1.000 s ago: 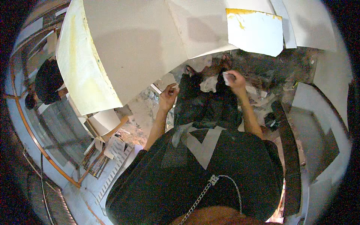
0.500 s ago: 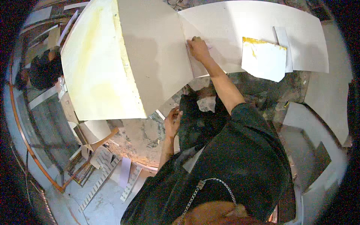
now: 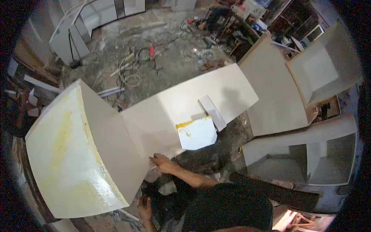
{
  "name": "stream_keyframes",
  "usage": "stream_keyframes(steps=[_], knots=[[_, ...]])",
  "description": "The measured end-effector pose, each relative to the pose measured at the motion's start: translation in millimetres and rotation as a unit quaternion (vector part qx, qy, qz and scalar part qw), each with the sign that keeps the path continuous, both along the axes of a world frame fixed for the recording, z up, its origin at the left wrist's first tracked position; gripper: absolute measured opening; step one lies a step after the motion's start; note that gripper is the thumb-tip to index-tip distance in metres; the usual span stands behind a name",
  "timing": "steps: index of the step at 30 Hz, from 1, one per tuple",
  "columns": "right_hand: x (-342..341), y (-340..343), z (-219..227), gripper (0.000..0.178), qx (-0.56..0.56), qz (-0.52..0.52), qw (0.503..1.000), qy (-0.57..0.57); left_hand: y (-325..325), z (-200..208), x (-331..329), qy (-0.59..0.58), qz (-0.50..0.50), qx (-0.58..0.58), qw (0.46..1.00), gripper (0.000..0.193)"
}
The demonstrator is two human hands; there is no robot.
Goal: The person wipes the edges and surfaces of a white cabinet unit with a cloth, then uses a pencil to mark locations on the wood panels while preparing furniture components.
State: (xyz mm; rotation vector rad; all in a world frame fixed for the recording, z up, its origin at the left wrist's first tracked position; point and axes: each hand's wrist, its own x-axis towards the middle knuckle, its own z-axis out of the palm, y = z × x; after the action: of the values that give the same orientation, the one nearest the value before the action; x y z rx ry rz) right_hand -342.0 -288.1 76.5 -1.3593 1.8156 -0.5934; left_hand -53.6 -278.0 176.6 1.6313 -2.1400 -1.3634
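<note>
The right hand (image 3: 162, 163) presses its fingers closed on the near edge of the large grey board (image 3: 185, 112), which lies flat beside a glue-smeared panel (image 3: 73, 154). The left hand (image 3: 145, 205) hangs low over the floor; its grip cannot be made out.

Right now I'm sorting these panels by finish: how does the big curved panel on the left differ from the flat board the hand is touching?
The curved panel bows outward and looks glossy with yellow streaks; the flat board is level, matte and plain off-white. The curved panel carries nothing, while the flat board has a yellow-edged sheet and a small strip on it. The right hand rests at the flat board's near edge. Both are pale.
</note>
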Motion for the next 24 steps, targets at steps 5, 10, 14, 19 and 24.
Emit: stream_keyframes(steps=[5, 10, 14, 19, 24], knots=[[-4.7, -78.5, -5.8, 0.057, -0.010, 0.000, 0.992, 0.126, -9.0, -4.6, -26.1, 0.075, 0.031, 0.030, 0.996, 0.032], [26.6, -93.1, 3.7, 0.052, 0.082, 0.023, 0.989, 0.121, -2.3, 6.4, -8.9, 0.069, 0.035, 0.085, 0.993, 0.039], [36.5, -50.3, -3.3, 0.054, 0.025, 0.179, 0.964, 0.195, -7.7, 40.9, -44.2, 0.162, 0.036, 0.075, 0.983, 0.044], [-3.8, -17.8, -43.7, 0.046, -0.019, 0.129, 0.988, 0.081, -31.1, 51.1, -99.3, -0.007, 0.025, -0.088, 0.996, 0.072], [-25.6, -52.5, -6.9, 0.039, -0.179, -0.132, 0.970, -0.096, -53.7, 113.5, -132.4, 0.039, 0.037, -0.039, 0.998, 0.075]])
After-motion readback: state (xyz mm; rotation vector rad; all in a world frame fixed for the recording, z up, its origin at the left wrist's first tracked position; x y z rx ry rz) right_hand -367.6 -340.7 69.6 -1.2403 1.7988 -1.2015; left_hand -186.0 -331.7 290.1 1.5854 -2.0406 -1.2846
